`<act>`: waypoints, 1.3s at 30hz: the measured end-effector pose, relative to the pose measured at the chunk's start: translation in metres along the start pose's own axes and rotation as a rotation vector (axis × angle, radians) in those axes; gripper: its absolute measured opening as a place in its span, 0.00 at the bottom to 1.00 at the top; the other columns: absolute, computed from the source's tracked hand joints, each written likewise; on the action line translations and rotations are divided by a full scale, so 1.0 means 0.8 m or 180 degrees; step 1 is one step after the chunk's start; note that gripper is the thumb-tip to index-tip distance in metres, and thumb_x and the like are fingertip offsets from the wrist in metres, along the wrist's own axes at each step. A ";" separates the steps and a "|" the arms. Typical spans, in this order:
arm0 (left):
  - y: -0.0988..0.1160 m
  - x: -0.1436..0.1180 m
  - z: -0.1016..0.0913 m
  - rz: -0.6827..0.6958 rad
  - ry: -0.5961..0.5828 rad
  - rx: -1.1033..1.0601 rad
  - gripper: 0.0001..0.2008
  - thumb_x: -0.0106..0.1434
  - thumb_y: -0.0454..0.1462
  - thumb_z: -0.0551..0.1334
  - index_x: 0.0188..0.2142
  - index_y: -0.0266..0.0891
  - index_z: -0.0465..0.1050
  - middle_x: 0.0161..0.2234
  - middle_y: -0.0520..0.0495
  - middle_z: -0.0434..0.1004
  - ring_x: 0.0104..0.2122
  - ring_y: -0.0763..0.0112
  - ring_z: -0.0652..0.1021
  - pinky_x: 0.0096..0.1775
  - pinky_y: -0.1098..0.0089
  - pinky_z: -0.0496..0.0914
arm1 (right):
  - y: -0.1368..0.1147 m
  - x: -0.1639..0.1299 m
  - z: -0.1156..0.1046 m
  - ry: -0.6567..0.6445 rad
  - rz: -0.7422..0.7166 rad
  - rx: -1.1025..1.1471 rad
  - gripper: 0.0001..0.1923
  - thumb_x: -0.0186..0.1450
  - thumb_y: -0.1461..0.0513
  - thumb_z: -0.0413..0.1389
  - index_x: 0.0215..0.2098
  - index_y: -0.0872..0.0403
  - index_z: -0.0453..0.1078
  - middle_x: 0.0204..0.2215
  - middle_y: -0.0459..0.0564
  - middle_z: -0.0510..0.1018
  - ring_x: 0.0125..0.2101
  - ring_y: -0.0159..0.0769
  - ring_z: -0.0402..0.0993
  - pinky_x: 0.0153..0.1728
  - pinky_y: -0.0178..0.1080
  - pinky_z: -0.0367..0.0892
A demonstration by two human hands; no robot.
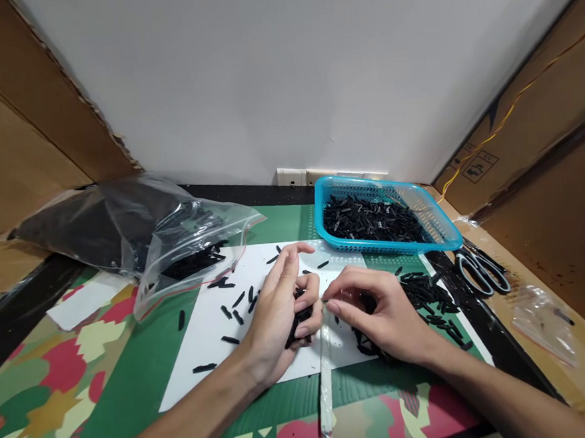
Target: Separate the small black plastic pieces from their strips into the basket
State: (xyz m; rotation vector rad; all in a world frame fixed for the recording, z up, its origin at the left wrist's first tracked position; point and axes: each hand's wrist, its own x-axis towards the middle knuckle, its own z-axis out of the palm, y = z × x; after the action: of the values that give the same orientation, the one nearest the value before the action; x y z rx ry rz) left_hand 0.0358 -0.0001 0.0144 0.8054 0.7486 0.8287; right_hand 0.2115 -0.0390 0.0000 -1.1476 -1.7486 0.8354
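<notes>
My left hand [274,314] is curled around a clump of small black strips [295,329], held over a white sheet [192,359]. Just to its right, my right hand [386,309] is closed, thumb and forefinger pinched close to the left fingers. A tiny dark tip shows at that pinch, too small to name. More black pieces [364,344] show below the right palm; whether it holds or covers them I cannot tell. Between the hands lies a narrow white strip [325,383] in clear wrapping. Loose black pieces [230,340] are scattered left of my hands.
A blue basket [389,244] full of black pieces stands at the back right. On the left rests a large clear zip bag [122,224] of them. A loose pile [428,293], scissors [479,272] and a small plastic bag [545,325] lie right. Cardboard flanks both sides.
</notes>
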 end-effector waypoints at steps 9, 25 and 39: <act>-0.023 0.002 0.007 0.0603 0.0160 0.0401 0.17 0.75 0.53 0.56 0.55 0.50 0.60 0.19 0.65 0.55 0.14 0.77 0.60 0.14 0.83 0.57 | -0.008 -0.010 0.027 0.0385 0.0418 0.0516 0.05 0.62 0.61 0.71 0.37 0.52 0.84 0.23 0.42 0.75 0.21 0.27 0.61 0.22 0.32 0.57; -0.017 0.006 -0.003 0.0489 -0.0065 0.0447 0.10 0.76 0.47 0.55 0.43 0.45 0.64 0.17 0.65 0.52 0.13 0.82 0.51 0.14 0.84 0.55 | -0.005 -0.018 0.019 0.0263 -0.0720 -0.0184 0.04 0.70 0.65 0.65 0.44 0.54 0.79 0.33 0.48 0.82 0.30 0.33 0.75 0.31 0.34 0.67; -0.016 0.012 -0.008 -0.0082 -0.0410 0.0571 0.08 0.74 0.44 0.58 0.41 0.44 0.64 0.17 0.65 0.53 0.13 0.82 0.50 0.14 0.84 0.53 | -0.001 -0.022 0.019 0.0666 -0.0769 -0.0224 0.05 0.71 0.69 0.60 0.39 0.53 0.76 0.28 0.45 0.76 0.25 0.30 0.70 0.26 0.33 0.65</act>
State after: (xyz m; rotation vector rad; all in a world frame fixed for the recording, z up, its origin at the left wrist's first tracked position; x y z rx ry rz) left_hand 0.0392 0.0043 -0.0018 0.9981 0.7239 0.6861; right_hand 0.2008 -0.0573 -0.0106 -1.0050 -1.7101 0.4939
